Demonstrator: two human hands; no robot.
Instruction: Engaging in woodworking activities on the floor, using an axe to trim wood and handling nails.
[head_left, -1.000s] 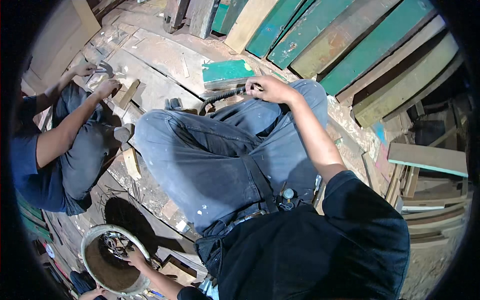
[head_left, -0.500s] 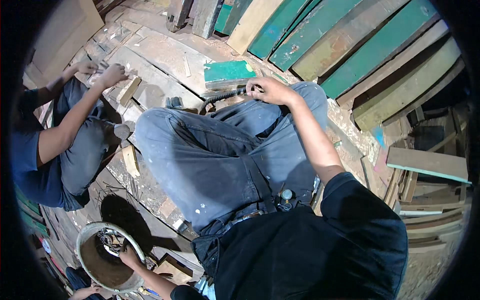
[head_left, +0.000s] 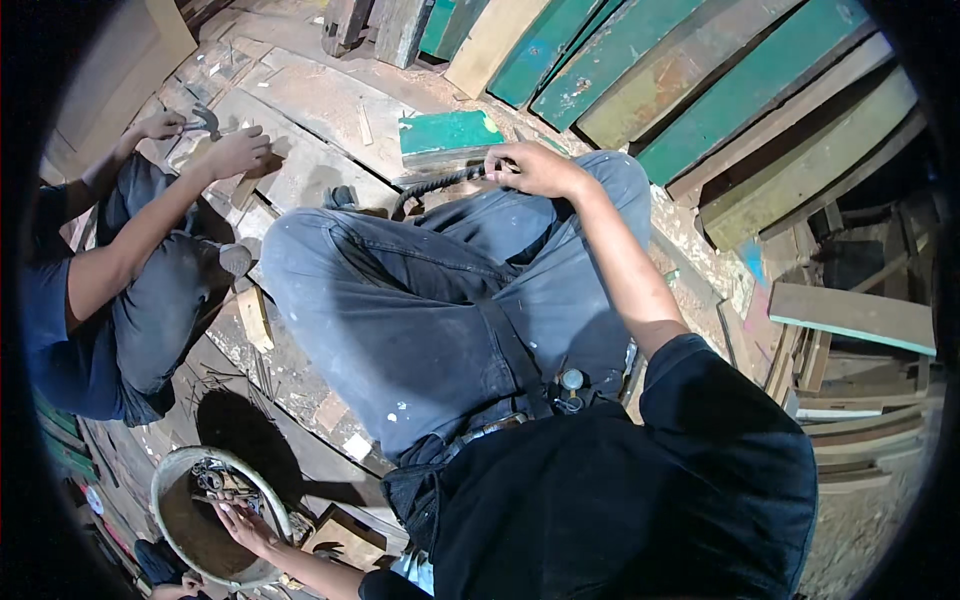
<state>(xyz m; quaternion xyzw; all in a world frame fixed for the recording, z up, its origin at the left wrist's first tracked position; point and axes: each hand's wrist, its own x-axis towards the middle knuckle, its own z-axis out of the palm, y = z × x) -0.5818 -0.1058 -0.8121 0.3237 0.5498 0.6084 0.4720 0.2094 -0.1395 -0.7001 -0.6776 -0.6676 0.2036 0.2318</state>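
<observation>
My right hand is closed around the end of a dark ribbed crowbar, above my crossed legs. The bar's hooked far end lies close to my knee. Beyond it rests a wood block with a green painted top. My left hand is inside a round pail, its fingers stretched out and apart. Small metal pieces lie in the pail near the fingertips. A thin dark piece shows at those fingertips; whether they touch it I cannot tell.
At the left a co-worker sits holding a hammer. Green and bare boards lean along the far right. Stacked planks stand at the right. An open wooden box sits beside the pail. Wood offcuts litter the floor.
My left hand's fingers have spread inside the pail. The right hand still holds the crowbar. The co-worker's hammer head has come up into clearer view.
</observation>
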